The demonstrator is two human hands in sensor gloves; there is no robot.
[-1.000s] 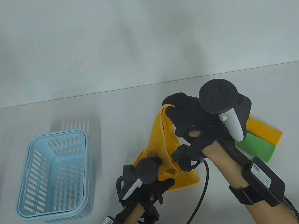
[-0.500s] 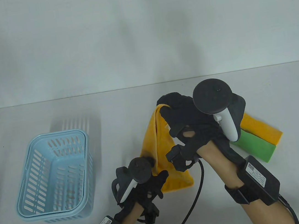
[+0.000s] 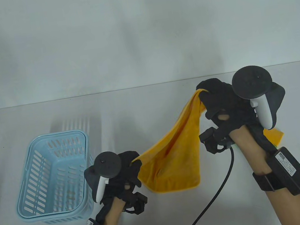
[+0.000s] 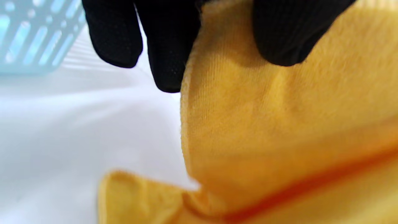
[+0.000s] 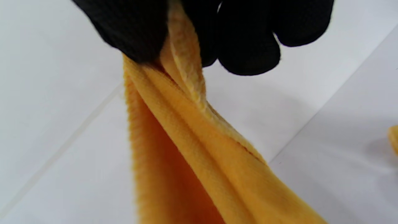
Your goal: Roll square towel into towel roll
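Note:
A yellow square towel (image 3: pixel 172 154) hangs spread between my two hands above the table, sagging in the middle. My left hand (image 3: pixel 131 166) pinches its lower left corner; the left wrist view shows the gloved fingers (image 4: pixel 168 46) on the towel (image 4: pixel 264 124). My right hand (image 3: pixel 206 96) pinches the upper right corner, held higher; the right wrist view shows the fingers (image 5: pixel 140 31) gripping the bunched towel (image 5: pixel 192 149).
A light blue slotted basket (image 3: pixel 26 188) stands at the left, close to my left hand. A folded yellow towel (image 3: pixel 275 134) lies behind my right forearm, mostly hidden. A black cable (image 3: pixel 214 195) runs across the table front.
My hands have moved apart: the left hand went left toward the basket, the right hand went right. The towel has opened from a hanging bunch into a stretched sheet.

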